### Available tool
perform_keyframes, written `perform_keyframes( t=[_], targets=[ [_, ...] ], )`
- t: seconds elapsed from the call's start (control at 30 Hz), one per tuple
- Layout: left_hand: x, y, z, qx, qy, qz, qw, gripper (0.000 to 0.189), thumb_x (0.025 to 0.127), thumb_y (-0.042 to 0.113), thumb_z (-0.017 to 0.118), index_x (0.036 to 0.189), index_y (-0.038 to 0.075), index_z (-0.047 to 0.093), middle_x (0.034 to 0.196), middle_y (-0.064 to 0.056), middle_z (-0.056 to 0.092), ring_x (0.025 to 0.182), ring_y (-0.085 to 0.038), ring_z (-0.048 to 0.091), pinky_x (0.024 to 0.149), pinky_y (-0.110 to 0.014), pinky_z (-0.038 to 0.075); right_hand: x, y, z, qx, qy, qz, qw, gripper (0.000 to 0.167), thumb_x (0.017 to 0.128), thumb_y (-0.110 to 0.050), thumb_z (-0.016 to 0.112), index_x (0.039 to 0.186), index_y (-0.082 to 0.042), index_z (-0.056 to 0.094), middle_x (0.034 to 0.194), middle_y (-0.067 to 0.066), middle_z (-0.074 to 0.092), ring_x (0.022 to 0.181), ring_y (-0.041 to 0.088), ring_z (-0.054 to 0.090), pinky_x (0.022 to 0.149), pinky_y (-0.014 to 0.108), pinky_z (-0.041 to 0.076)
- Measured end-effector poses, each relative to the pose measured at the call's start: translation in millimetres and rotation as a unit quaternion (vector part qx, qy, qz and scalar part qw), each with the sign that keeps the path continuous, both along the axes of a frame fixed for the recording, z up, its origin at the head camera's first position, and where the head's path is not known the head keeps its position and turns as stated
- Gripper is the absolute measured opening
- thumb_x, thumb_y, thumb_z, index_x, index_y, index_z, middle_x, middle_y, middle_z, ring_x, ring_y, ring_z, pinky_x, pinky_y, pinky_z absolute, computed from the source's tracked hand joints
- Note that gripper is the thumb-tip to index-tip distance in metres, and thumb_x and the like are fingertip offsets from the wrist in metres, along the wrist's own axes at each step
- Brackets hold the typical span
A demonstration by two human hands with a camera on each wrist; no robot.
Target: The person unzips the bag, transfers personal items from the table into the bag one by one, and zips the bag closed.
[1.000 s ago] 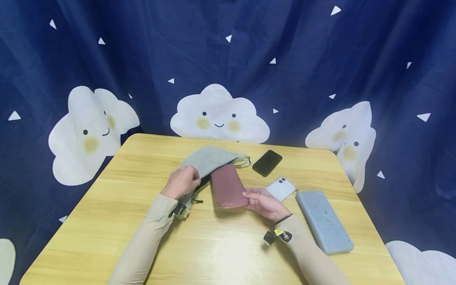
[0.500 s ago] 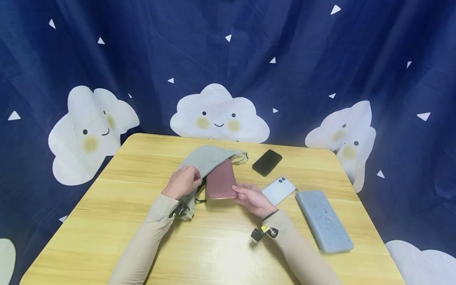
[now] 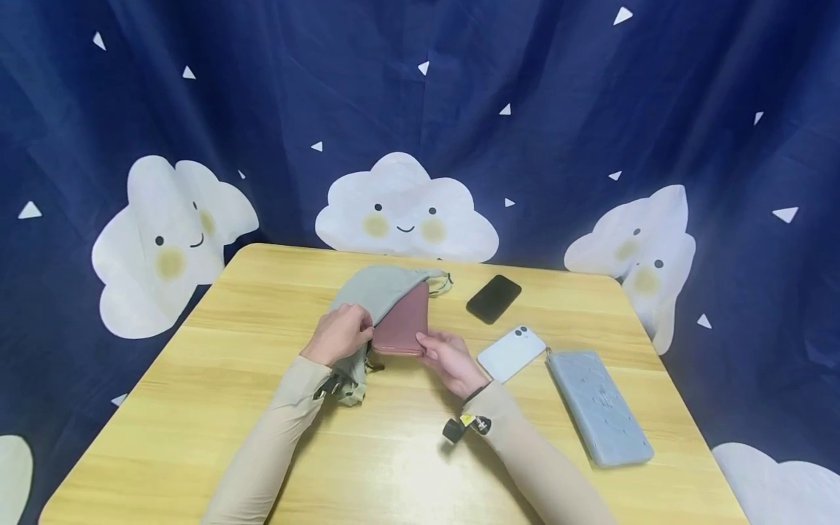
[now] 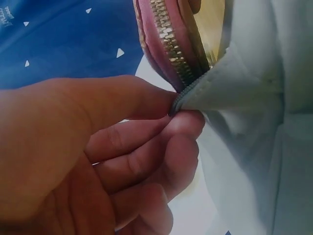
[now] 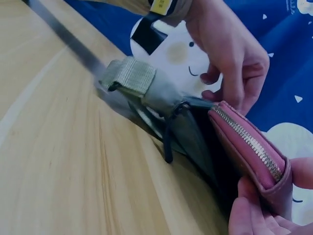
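The bench (image 3: 197, 379) is wide and looks slick, so things on it could slide. The soft grey-green bag (image 3: 370, 290) lies a bit left of the middle, toward the far side. I see only one hand holding it, so a hard push could shove it away or crumple it. The blue purse (image 3: 599, 408) is off to the near right, well apart, so it looks safe. The pink purse (image 3: 403, 322) is partly in the mouth of the bag, with its near end sticking out. It looks stiff, so a corner could get stuck if it is moved crooked. The hands are apart from each other. The left hand (image 3: 337, 335) pinches the edge of the bag's mouth; if that edge slips, the mouth could flop down onto the pink purse. The right hand (image 3: 453, 364) pinches the near right corner of the pink purse, and a weak pinch could let it twist or drop. The white phone (image 3: 512, 354) is just beside that hand, so a wide swing could knock it. The black phone (image 3: 494, 299) is farther off. Smallest are the bag's zip teeth (image 4: 188, 93), right by the pink purse, and they could snag it.
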State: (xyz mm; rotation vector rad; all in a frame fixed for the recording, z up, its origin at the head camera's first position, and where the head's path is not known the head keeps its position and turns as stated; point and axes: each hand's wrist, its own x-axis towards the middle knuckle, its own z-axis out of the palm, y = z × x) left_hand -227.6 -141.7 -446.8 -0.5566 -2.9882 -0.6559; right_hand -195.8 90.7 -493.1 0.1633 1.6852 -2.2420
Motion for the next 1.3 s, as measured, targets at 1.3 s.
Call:
perform_keyframes(
  t=[1.3],
  targets=[
    [1.3, 18.2, -15.4, -0.019, 0.045, 0.01, 0.9987, 0.026, 0.088, 0.007, 0.064, 0.065, 0.013, 0.056, 0.071, -0.004, 0.062, 0.059, -0.019, 0.056, 0.05, -0.035, 0.044, 10.6, -54.7, -15.5, 0.058, 0.013, -0.031, 0.9977, 0.052, 0.09, -0.001, 0.073, 0.132, 0.01, 0.045, 0.117, 0.024, 0.071, 0.081, 0.01, 0.071, 0.083, 0.028, 0.061]
  ],
)
